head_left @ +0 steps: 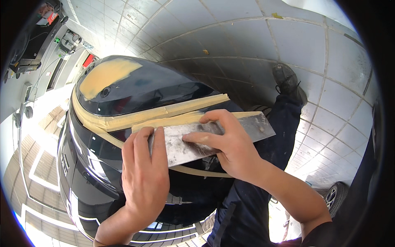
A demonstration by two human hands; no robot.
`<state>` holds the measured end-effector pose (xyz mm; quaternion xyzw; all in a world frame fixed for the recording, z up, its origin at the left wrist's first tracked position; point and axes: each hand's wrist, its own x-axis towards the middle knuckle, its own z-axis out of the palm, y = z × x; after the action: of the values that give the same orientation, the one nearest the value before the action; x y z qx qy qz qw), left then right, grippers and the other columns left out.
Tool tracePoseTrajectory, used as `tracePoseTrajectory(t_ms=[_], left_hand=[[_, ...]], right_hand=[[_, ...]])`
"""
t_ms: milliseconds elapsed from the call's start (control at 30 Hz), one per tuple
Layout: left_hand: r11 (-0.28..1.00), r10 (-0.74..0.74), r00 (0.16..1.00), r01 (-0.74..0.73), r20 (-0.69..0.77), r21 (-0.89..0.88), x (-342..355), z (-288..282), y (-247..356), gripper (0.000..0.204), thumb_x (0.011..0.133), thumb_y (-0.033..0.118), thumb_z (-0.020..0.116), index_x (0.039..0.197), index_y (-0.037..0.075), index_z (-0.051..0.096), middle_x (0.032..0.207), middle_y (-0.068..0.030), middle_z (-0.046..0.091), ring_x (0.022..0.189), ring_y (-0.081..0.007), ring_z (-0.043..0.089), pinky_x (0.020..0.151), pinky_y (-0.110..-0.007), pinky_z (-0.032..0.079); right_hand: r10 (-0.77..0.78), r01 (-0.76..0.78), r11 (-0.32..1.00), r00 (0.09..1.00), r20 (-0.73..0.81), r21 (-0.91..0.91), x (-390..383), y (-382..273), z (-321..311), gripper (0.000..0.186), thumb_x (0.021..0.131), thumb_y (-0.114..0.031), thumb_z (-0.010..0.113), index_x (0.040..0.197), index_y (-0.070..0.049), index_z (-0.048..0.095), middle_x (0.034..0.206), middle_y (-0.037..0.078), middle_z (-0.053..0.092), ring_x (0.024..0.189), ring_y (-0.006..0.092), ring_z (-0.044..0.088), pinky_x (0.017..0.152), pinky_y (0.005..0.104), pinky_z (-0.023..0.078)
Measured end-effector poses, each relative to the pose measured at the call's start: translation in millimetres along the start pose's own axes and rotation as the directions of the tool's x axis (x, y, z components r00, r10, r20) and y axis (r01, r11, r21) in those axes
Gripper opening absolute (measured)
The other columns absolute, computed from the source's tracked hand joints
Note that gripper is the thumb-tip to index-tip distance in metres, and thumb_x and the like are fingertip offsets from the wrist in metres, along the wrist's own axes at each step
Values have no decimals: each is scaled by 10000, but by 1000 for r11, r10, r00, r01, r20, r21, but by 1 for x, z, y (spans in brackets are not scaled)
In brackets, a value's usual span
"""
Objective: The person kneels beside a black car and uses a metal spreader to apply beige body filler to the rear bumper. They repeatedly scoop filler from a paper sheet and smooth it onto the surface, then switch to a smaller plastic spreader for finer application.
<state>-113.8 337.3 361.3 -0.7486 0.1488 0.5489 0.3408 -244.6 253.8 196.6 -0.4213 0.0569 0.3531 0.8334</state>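
A scuffed flat metal plate [255,127], long and narrow, lies crosswise over the masked dark car body panel. My left hand [145,177] has its fingers curled over the plate's left end. My right hand [234,154] grips it right of the middle, thumb and forefinger resting on the metal. Strips of beige masking tape [160,113] run across the glossy black panel [189,210] behind and below the plate. Farther up, a rounded dark section [160,82] carries a yellowish sanded patch [107,76] and a small round opening [105,92].
The tiled floor [329,103] stretches along the top and right. My leg [288,117] in dark trousers and a black shoe [284,78] stand beside the panel. A wheel [333,197] is at lower right. Equipment [68,41] stands at upper left.
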Motion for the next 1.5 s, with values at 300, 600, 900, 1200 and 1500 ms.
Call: tracePoseTrajectory(t_ms=[300,600,900,1200,1500], left_hand=[[999,-5,1000,5,15,-35,-11,12,-1,460,793,-76,661,1251,-114,641,1234,-224,575,1139,-406,578,932,-432,555],[995,94,993,-95,69,9,-35,-23,37,286,840,49,659,1100,-63,699,1058,-142,643,1024,-293,639,852,-362,566],[834,197,935,-3,294,-551,-20,-25,114,179,894,72,665,1054,51,587,806,-80,630,790,-260,693,662,-384,541],[-799,-342,934,-230,105,-556,86,35,225,288,1000,73,691,1277,44,616,1126,-46,705,986,-158,667,876,-349,544],[-634,-768,630,-773,-119,1,241,-57,231,364,926,-33,764,1264,-13,630,1196,-85,709,1098,-166,651,990,-308,495]], right_hand=[[51,-51,999,998,32,-13,-8,3,8,652,721,147,688,1216,-266,786,1201,101,582,1146,353,563,1001,439,461],[108,-125,981,987,117,148,-61,-14,-2,600,772,146,665,1206,-248,795,1132,90,610,1091,320,622,903,388,510],[124,123,939,749,651,-321,-28,-47,-133,321,786,33,673,1051,-95,802,887,83,698,857,296,707,762,375,562],[-283,-3,713,914,-291,-701,168,-203,-371,376,1005,-240,625,1295,-10,689,1095,127,735,1003,218,667,928,338,521],[-365,-398,83,841,-400,-913,66,-180,-534,521,917,-262,791,1250,77,577,927,227,750,906,383,738,841,449,561]])
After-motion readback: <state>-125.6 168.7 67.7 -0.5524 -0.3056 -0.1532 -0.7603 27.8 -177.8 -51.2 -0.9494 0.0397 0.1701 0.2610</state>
